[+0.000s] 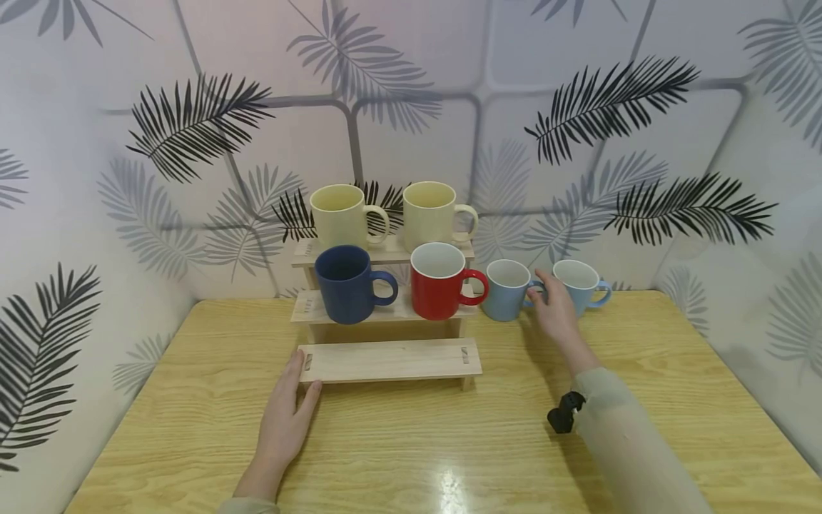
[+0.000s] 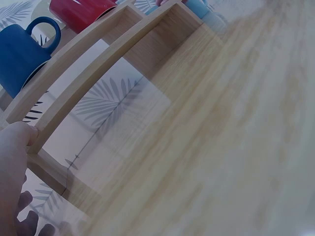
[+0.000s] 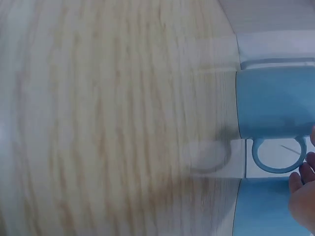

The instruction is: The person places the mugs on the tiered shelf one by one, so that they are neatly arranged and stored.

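A three-step wooden shelf (image 1: 392, 360) stands on the table. At its lowest step, my left hand (image 1: 285, 410) grips the left end, thumb on the front edge, fingers along the side. To the right of the shelf are two light blue mugs, a left one (image 1: 504, 293) and a right one (image 1: 581, 289). My right hand (image 1: 555, 307) reaches in between them, thumb and fingers at the handle (image 3: 278, 171) of the left one. A blue mug (image 1: 347, 285) and a red mug (image 1: 438, 282) stand on the middle step.
Two cream mugs, one on the left (image 1: 339, 218) and one on the right (image 1: 429, 214), occupy the top step. Behind everything rises a leaf-patterned wall (image 1: 411, 86). The wood-grain table (image 1: 398, 442) extends toward me. A black device (image 1: 565, 412) sits at my right sleeve.
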A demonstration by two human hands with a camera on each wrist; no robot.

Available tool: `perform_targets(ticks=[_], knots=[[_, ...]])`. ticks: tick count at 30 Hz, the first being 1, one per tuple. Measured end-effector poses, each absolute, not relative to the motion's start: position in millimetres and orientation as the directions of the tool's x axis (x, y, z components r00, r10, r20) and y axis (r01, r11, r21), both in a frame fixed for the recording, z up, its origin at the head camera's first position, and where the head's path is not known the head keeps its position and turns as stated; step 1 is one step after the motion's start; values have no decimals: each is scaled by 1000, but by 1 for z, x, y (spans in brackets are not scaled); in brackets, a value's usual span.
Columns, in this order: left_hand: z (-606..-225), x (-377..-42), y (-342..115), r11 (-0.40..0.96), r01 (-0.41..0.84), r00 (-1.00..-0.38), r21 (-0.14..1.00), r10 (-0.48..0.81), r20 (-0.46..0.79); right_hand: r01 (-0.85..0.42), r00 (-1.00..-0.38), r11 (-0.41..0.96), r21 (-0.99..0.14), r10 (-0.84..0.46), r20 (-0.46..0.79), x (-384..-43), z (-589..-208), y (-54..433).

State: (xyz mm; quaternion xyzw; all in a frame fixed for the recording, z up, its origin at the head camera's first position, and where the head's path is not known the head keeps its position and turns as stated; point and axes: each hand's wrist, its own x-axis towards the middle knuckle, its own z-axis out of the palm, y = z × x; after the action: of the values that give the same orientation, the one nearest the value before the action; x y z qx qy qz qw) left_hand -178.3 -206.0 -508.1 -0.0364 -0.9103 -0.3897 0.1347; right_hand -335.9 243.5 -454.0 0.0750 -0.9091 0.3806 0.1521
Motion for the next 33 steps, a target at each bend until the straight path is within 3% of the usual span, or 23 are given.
perform_targets(ticks=[14, 27, 33], knots=[[-508, -178, -206, 692, 173, -961, 701, -38, 274, -293, -908, 732, -615, -13, 418, -338, -464, 240], [-507, -178, -206, 691, 169, -962, 703, -41, 271, -168, -923, 458, -873, 239, 303, -327, -479, 220], [-508, -179, -206, 692, 171, -961, 702, -40, 274, -128, -921, 370, -920, 300, 248, -320, -479, 208]])
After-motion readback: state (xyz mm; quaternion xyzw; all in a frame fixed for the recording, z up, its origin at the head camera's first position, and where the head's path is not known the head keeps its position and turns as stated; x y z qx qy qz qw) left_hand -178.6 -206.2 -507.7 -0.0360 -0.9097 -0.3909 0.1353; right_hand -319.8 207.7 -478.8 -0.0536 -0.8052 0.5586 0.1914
